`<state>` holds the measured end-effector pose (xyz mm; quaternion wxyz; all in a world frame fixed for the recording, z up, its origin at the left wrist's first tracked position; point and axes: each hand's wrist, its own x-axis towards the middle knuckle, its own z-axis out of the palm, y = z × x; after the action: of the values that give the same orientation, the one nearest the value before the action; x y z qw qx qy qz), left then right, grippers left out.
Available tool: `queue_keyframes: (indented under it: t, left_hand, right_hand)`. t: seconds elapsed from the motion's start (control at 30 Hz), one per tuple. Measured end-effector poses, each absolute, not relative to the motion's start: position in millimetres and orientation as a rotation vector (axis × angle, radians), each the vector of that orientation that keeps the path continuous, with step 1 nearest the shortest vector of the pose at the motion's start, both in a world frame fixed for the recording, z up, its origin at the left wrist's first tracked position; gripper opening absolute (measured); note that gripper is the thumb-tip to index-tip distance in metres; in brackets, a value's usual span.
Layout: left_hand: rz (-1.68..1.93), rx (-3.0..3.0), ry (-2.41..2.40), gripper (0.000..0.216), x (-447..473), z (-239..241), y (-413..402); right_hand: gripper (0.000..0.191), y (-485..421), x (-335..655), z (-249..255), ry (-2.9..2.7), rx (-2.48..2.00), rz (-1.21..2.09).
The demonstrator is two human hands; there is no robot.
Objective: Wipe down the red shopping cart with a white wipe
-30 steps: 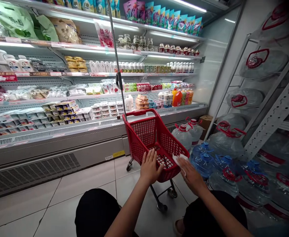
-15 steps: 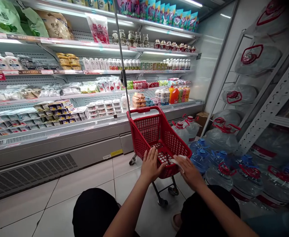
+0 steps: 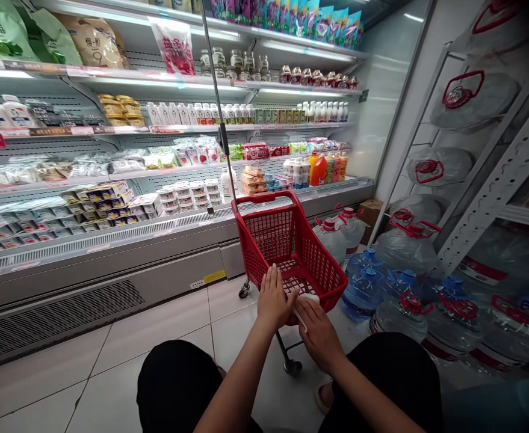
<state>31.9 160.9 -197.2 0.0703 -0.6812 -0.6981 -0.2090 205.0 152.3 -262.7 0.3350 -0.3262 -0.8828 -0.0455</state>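
Observation:
A small red plastic shopping cart [image 3: 321, 261] on dark wheels stands before me, its basket showing nothing inside. My left hand [image 3: 274, 300] lies on the near rim with the fingers stretched out and holds nothing. Just beside it, my right hand [image 3: 317, 331] presses a white cloth [image 3: 309, 297] against the same rim. Only the edges of the cloth show past the fingers. A thin dark pole [image 3: 219, 108] rises from the cart's far left corner.
A refrigerated display case [image 3: 174, 258] with cartons, jars and bottles runs along the back and left. On the right, several large water bottles [image 3: 366, 291] crowd the floor near a white metal rack [image 3: 494, 186]. Pale tiles [image 3: 156, 325] cover the floor.
My right hand has slid left along the near rim with the white cloth, from the right corner to beside my left hand. The left hand stays almost in place.

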Motion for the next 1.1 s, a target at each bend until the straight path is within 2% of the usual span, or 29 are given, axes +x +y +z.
queue_keyframes:
  t: [0.23,0.4,0.53,0.7,0.87,1.1]
  left_hand:
    - [-0.664,-1.817,-2.161,0.085,25,-210,147]
    - [-0.670,-1.875,-2.094,0.077,10,-212,140]
    - [-0.642,-1.973,-2.053,0.070,-5,-211,144]
    - [-0.526,-2.014,-2.090,0.069,-45,-200,145]
    - [-0.500,-1.800,-2.229,0.075,-51,-196,141]
    - [-0.501,-1.824,-2.214,0.080,-41,-204,130]
  right_hand:
    - [0.084,169,239,-248,-2.525,-0.647,-0.201]
    - [0.067,211,294,-242,-2.419,-0.812,-0.222]
    - [0.059,201,286,-245,-2.339,-0.877,-0.136]
    - [0.077,154,244,-242,-2.400,-0.798,-0.072]
    - [0.095,136,225,-227,-2.634,-0.457,-0.118]
    - [0.100,163,222,-207,-2.802,-0.115,-0.078]
